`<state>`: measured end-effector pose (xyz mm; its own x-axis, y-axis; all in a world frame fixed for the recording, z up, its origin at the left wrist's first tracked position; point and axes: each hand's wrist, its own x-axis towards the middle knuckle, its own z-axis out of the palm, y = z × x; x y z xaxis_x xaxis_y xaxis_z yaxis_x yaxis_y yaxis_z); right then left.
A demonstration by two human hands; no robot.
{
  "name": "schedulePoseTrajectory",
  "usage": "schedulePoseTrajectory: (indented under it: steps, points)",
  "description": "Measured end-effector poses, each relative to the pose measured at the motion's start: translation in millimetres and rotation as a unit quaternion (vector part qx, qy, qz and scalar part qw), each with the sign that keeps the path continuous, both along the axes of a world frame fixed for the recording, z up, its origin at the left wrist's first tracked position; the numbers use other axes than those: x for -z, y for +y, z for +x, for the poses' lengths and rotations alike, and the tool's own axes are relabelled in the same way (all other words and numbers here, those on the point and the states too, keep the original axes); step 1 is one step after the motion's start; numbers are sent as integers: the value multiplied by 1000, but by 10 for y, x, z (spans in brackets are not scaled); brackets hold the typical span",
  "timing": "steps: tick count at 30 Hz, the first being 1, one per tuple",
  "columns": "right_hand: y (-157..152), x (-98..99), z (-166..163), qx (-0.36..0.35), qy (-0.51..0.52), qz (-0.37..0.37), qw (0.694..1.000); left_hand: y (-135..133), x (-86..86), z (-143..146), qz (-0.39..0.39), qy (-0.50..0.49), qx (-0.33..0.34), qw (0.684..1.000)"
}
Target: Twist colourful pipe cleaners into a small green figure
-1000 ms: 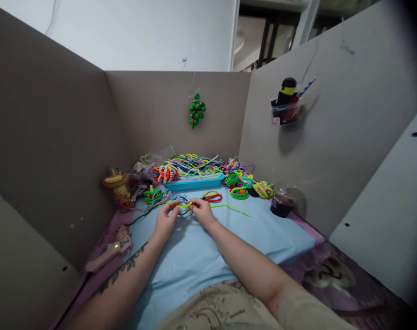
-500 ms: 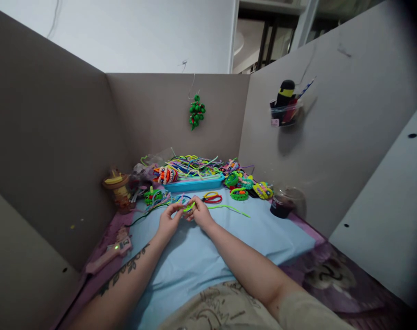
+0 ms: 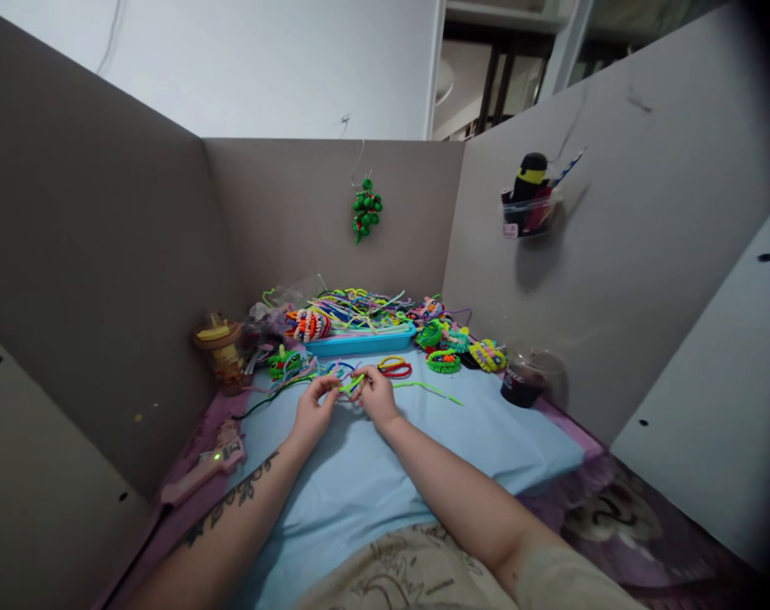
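My left hand point(image 3: 313, 409) and my right hand point(image 3: 376, 395) meet over a light blue cloth point(image 3: 385, 457), fingers pinched together on a bright green pipe cleaner point(image 3: 354, 384). The rest of that green pipe cleaner point(image 3: 430, 389) trails off to the right across the cloth. Just beyond my fingers lie blue and green twisted pieces point(image 3: 334, 368) and red and yellow loops point(image 3: 394, 366).
A blue tray point(image 3: 359, 342) heaped with coloured pipe cleaners sits at the back, with finished green and yellow pieces point(image 3: 461, 349) to its right. A dark cup point(image 3: 522, 381) stands right, a pink glue gun point(image 3: 203, 468) left. Grey cardboard walls enclose all sides.
Both hands stay pinched on the green pipe cleaner and have shifted slightly, working it between the fingertips. The view has drifted a little.
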<state>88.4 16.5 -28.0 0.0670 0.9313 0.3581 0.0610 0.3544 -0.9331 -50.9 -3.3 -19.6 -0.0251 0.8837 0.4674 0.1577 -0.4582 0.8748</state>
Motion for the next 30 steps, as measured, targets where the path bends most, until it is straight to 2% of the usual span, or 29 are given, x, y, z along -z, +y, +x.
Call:
schedulePoseTrajectory:
  steps: [5, 11, 13, 18, 20, 26, 30]
  points:
    - [1, 10, -3, 7, -15, 12, 1000, -12, -19, 6, 3, 15, -17, 1000]
    - [15, 35, -59, -114, 7, -53, 992, 7, 5, -14, 20, 34, -38, 999]
    - [29, 57, -78, -126, 8, -62, 990, 13, 7, -24, 19, 30, -43, 998]
    - [70, 128, -105, -73, -59, 9, 996, 10, -1, -27, 19, 19, -52, 998]
    - [73, 143, -118, -57, -68, 13, 996, 1, -4, -21, 17, 14, -53, 998]
    - [42, 117, -136, -56, 33, -26, 998, 10, 6, -7, -7, -28, -32, 999]
    - [55, 115, -88, 22, 23, 5, 999, 62, 12, -27, -59, -117, -33, 991]
